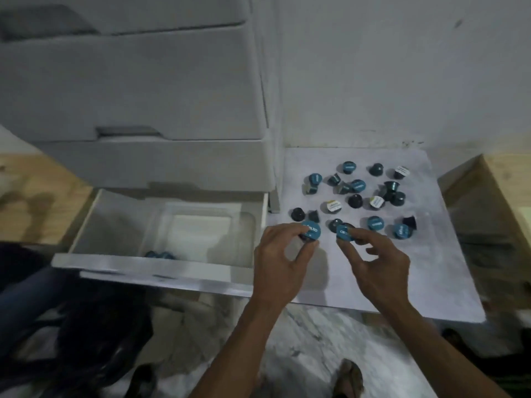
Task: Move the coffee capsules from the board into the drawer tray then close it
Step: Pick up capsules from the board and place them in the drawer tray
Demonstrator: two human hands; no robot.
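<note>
Several dark coffee capsules [357, 185] with blue or white lids lie scattered on a white board [431, 268] on the floor, right of a white drawer unit. The lowest drawer [94, 225] stands pulled open, with a clear plastic tray [244, 222] inside it; a few blue capsules [159, 255] rest at the tray's near edge. My left hand [280, 262] pinches a blue-lidded capsule [311, 230] at the board's left edge. My right hand [376, 262] grips another blue-lidded capsule [344, 233] just beside it.
The white drawer unit [143, 96] rises behind the open drawer, its upper drawers closed. A wooden box [494, 196] stands right of the board. A white wall is behind. Dark cloth [86, 326] lies on the marble floor at lower left, and a foot [349, 377] shows below.
</note>
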